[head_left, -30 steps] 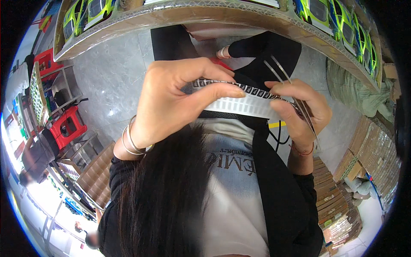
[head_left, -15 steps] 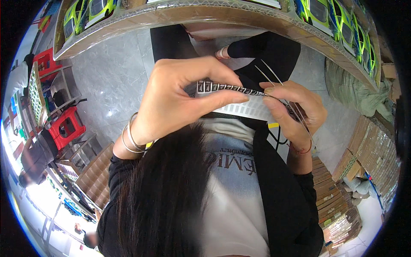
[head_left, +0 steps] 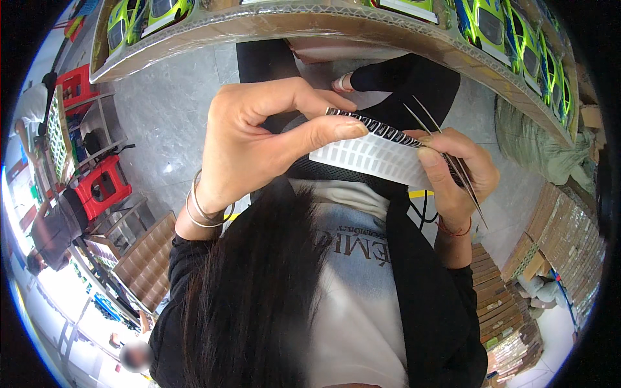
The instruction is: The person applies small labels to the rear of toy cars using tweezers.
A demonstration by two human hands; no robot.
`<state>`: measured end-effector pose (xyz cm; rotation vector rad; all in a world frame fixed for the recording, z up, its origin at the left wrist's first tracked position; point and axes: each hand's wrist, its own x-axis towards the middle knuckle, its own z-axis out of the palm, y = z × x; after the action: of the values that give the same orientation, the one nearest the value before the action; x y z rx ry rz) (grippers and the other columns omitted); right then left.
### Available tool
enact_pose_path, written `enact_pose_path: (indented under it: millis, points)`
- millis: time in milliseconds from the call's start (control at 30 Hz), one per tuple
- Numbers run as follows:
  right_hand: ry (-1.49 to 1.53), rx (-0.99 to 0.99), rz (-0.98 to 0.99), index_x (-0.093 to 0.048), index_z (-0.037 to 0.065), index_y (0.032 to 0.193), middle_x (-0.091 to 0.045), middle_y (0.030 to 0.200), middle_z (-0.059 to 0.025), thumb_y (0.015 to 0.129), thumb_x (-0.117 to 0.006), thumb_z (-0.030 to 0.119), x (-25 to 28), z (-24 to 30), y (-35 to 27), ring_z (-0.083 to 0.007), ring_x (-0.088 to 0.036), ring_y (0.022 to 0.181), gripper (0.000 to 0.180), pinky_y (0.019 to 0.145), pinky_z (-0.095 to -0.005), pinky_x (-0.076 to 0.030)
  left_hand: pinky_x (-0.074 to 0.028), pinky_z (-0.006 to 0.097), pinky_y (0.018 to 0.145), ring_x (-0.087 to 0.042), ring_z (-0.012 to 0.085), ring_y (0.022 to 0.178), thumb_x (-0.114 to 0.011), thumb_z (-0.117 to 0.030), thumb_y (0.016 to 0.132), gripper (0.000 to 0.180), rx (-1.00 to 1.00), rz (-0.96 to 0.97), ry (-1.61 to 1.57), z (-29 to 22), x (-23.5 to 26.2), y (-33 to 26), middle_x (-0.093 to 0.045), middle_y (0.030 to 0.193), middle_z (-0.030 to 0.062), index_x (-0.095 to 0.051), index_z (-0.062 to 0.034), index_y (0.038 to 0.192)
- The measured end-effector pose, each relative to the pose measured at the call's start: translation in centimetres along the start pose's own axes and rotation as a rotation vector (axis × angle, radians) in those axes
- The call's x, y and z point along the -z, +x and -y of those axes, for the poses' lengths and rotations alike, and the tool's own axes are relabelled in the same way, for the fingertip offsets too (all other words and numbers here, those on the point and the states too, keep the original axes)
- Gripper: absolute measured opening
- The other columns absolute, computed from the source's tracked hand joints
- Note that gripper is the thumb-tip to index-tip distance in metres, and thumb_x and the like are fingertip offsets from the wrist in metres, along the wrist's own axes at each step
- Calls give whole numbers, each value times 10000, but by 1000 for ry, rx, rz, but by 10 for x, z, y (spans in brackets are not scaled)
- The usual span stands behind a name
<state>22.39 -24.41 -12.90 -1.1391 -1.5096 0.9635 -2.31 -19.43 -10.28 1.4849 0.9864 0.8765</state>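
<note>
A white sticker sheet (head_left: 369, 155) hangs between my two hands, with a row of small black stickers along its upper, folded edge. My left hand (head_left: 265, 132) pinches that edge near its left end, thumb in front and fingers behind. At the right end my right hand (head_left: 459, 171) grips the sheet between thumb and forefinger. The same hand also carries metal tweezers (head_left: 453, 158), whose two thin tips point up and away from me, apart and touching nothing. Pale blank spots in rows show on the lower part of the sheet.
Ahead stands a cardboard tray (head_left: 272, 29) holding several green toy cars (head_left: 488, 26). Red stools (head_left: 103, 184) and racks are at the left, near other people. Stacked cardboard (head_left: 563, 226) and a greenish sack (head_left: 530, 142) lie at the right.
My left thumb and fingers have shifted left along the sheet, showing more of its face. The sheet now slopes down to the right. The tweezers have moved slightly right with my right hand.
</note>
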Motion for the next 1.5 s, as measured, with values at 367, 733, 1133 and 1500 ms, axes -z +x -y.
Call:
enact_pose_path:
  millis: [367,733,1133,1500]
  points:
    - [59,11,6,-702,-19,916,-726,832,-137,769,-775,-48,-1,1,0,-182,-691,706,167,625,-259,-526,-551,277,815,-706,135,835,-843,-83,759,162,-134,16,-81,14,-6,4,-722,838,57,-735,-22,862]
    - [-185,214,93,-708,36,927,-707,786,-107,705,-835,18,-8,5,4,-245,-702,665,256,557,-297,-527,-545,271,743,-706,168,815,-830,-35,747,139,-134,194,78,5,-13,8,-715,815,73,-729,-12,839]
    - [-154,235,194,-687,3,885,-709,765,-138,738,-788,7,0,11,7,-319,-736,781,178,726,-395,-598,-542,273,766,-716,170,853,-827,-38,763,113,-2,302,-108,5,-11,9,-731,826,72,-740,-7,828]
    - [-364,372,120,-703,14,913,-710,791,-124,687,-855,60,19,30,15,-292,-709,704,276,665,-367,-595,-547,347,762,-730,269,964,-788,-96,715,245,-832,119,1004,-42,0,21,-731,894,64,-733,-48,949]
